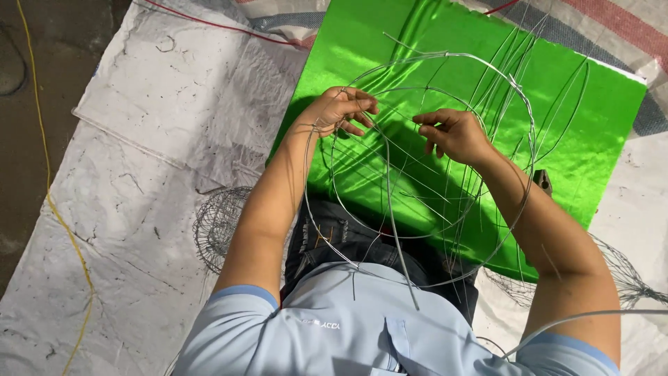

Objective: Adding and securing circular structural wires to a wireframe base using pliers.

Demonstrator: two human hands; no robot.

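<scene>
No packages, labels, signs or screens in view

A single head-worn camera looks steeply down, close over the person's chest, forearms and the floor beyond.

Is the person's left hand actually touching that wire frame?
Touching. In the head view, the left hand has its fingers curled around thin wires of the round wire frame, with no gap visible between them.
</scene>
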